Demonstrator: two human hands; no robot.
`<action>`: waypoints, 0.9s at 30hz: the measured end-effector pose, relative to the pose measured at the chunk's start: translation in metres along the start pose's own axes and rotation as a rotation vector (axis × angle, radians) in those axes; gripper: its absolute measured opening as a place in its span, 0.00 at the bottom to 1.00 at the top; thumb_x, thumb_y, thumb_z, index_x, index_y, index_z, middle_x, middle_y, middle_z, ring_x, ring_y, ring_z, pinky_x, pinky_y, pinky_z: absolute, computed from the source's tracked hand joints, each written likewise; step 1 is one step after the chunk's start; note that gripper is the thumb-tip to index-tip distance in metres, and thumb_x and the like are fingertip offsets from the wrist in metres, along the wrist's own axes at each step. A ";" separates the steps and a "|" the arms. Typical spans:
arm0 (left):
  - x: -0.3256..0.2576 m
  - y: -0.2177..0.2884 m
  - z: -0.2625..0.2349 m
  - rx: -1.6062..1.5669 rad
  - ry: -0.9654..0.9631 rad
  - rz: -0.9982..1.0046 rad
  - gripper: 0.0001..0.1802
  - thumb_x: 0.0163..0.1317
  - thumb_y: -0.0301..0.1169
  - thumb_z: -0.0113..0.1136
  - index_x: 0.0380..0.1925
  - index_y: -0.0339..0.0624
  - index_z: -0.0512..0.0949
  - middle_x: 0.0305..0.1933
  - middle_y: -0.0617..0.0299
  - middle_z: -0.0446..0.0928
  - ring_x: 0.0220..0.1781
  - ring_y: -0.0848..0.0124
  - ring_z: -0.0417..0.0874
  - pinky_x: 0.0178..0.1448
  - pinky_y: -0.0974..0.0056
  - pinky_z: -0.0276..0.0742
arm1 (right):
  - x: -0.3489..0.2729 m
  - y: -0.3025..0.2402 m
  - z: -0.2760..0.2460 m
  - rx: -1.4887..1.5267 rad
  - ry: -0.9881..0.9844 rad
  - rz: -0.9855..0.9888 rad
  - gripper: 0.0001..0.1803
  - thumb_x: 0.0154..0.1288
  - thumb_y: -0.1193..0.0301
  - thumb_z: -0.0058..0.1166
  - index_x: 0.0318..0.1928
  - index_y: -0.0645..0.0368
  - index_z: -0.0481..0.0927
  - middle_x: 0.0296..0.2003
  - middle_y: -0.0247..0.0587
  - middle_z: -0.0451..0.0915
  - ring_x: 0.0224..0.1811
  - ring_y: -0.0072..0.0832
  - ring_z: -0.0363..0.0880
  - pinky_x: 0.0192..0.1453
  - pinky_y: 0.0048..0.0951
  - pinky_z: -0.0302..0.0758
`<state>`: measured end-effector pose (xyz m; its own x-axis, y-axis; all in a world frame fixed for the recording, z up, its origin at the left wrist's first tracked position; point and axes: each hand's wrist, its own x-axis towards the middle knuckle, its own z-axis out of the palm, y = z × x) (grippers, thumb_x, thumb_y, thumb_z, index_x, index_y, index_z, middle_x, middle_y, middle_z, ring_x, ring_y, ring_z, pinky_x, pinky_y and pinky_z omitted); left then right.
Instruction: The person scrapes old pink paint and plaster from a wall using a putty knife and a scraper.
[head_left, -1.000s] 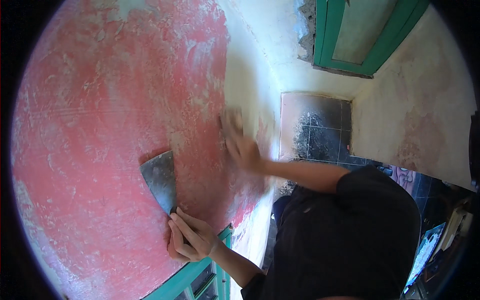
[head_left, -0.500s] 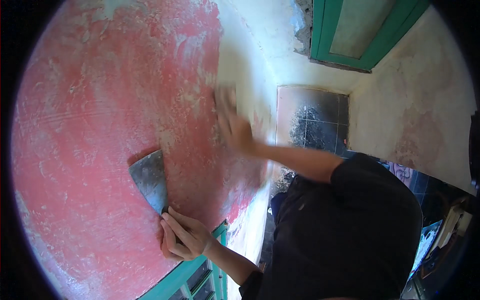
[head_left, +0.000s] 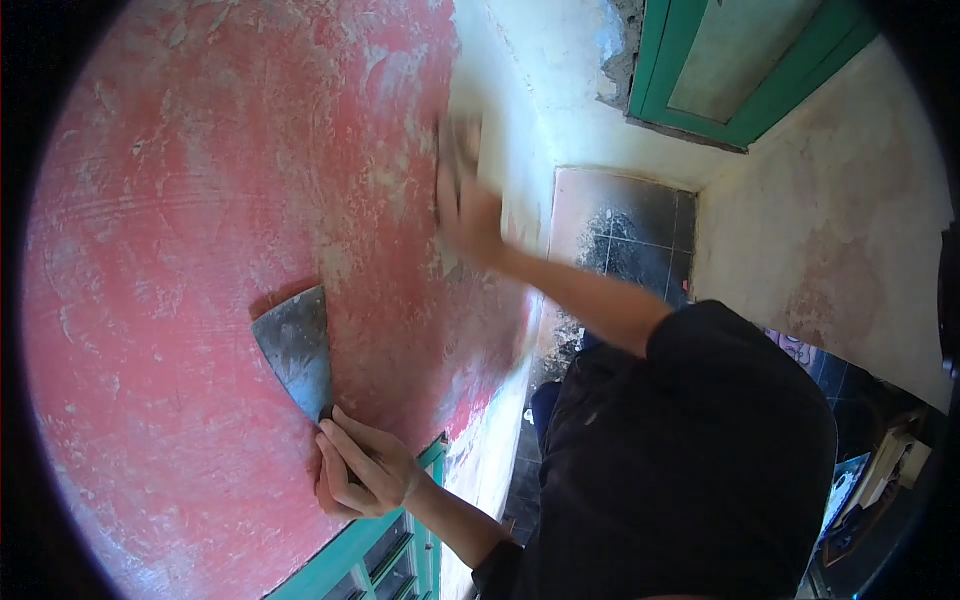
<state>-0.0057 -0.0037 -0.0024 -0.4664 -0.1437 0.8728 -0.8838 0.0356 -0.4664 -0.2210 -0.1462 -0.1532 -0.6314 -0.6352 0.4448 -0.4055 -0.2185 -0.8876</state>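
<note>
"Pink wall [head_left: 170,300] filling our view, and we've got the scraper [head_left: 297,350] in the left hand [head_left: 365,475], fingers pinched at the neck, blade fanning up the picture, close to the paint!"

"Is it touching?"

"We can't tell. We see a shadow along the blade's edge, nothing surer."

"And our right hand [head_left: 470,205]?"

"Blurred, over by the pale strip [head_left: 500,130] where the pink stops. It seems laid along the wall, but whether we're gripping something under it, we can't say."

"Where might this go wrong for us?"

"That pinch, first: a loose hold could let the scraper twist, and a tilted corner might gouge the plaster. If it slipped, we could nick the green frame [head_left: 350,555] just below. And with the right hand going fast over rough patches, we'd risk scraped knuckles."

"So what's changed since half a second ago?"

"Our right hand has travelled up the picture along the pink's edge, the forearm slanting more steeply behind it. Meanwhile our left has barely shifted: same pinch on the scraper, same lean of the blade."
</note>
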 end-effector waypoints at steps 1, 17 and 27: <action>-0.001 0.000 0.000 0.001 0.003 0.000 0.13 0.51 0.32 0.81 0.37 0.45 0.91 0.34 0.69 0.84 0.35 0.74 0.78 0.38 0.68 0.80 | -0.047 0.000 0.001 -0.005 0.123 -0.208 0.32 0.75 0.72 0.45 0.77 0.61 0.58 0.66 0.59 0.72 0.25 0.39 0.86 0.30 0.37 0.80; -0.002 -0.001 -0.001 -0.010 -0.014 0.029 0.14 0.52 0.30 0.81 0.39 0.42 0.90 0.35 0.66 0.83 0.35 0.71 0.76 0.38 0.66 0.78 | -0.045 -0.017 -0.013 -0.165 0.041 -0.192 0.32 0.74 0.74 0.45 0.77 0.63 0.58 0.71 0.65 0.65 0.37 0.50 0.87 0.41 0.43 0.82; 0.002 -0.001 -0.002 -0.002 0.017 0.014 0.13 0.52 0.33 0.81 0.37 0.45 0.91 0.35 0.69 0.85 0.34 0.75 0.78 0.35 0.70 0.76 | 0.108 0.048 0.003 -0.084 0.025 0.158 0.30 0.79 0.60 0.38 0.75 0.61 0.61 0.57 0.73 0.75 0.26 0.56 0.81 0.36 0.46 0.80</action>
<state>-0.0057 -0.0024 0.0004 -0.4796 -0.1267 0.8683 -0.8771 0.0391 -0.4788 -0.3063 -0.2277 -0.1481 -0.7077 -0.6375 0.3045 -0.3530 -0.0543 -0.9340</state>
